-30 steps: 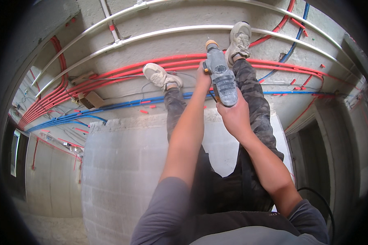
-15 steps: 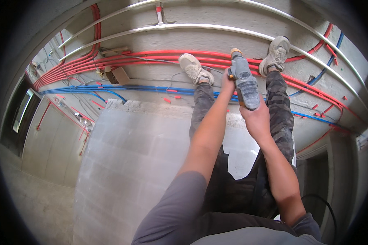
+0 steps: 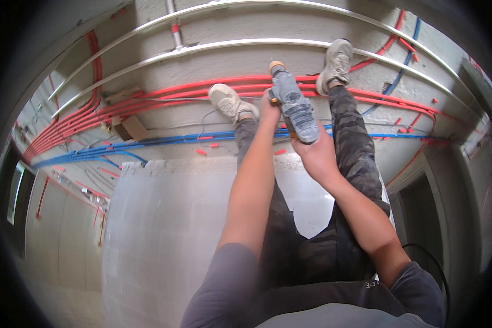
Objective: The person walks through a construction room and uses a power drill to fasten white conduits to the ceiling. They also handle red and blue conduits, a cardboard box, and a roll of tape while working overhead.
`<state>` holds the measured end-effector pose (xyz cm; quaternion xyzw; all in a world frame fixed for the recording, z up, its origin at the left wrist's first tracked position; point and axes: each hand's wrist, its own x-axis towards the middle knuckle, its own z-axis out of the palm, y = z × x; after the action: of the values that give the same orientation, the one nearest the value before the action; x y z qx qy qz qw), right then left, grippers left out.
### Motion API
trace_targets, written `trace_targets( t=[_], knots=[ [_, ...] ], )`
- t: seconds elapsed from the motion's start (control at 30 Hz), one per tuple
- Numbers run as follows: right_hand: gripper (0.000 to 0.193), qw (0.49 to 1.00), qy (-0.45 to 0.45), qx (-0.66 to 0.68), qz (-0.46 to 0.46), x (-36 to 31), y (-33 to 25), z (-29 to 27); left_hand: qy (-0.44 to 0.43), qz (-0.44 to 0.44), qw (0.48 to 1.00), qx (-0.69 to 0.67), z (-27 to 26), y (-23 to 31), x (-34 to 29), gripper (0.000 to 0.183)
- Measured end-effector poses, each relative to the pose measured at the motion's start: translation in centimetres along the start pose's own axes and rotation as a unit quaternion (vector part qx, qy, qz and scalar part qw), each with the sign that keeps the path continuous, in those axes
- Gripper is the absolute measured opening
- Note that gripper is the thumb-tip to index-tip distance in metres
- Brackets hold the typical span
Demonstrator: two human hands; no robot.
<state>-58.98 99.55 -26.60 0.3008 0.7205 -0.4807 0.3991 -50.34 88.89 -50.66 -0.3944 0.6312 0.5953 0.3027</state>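
A grey power tool with an orange tip is held out in front of me, pointing away over a concrete surface. My left hand grips its left side near the front. My right hand holds the rear of its body from below. Past the tool are my legs in camouflage trousers, with the left shoe and the right shoe, both pale, resting among red conduits.
Blue conduits and metal pipes run across the concrete beside the red ones. A grey block wall fills the lower left. A dark doorway opens at the right, with a black cable near it.
The view has swung, so the conduits and wall have shifted in the picture. Both hands have stayed on the tool, which keeps pointing between the shoes.
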Motion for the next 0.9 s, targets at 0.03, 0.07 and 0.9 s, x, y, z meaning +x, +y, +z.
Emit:
trace_targets(
  t=[0.03,0.07,0.9],
  knots=[
    [0.033,0.999,-0.003,0.023,0.032,-0.3,-0.6,-0.3,-0.01,-0.006,1.0,0.017,0.0,0.9,-0.4,0.034],
    [0.032,0.998,0.014,0.039,0.04,-0.4,-0.5,-0.8,-0.021,-0.011,0.999,0.036,0.7,1.9,-0.8,0.039],
    [0.029,0.984,0.104,0.131,0.058,4.6,2.6,-10.0,-0.063,-0.009,0.997,0.051,11.6,2.7,4.1,0.031]
  ],
)
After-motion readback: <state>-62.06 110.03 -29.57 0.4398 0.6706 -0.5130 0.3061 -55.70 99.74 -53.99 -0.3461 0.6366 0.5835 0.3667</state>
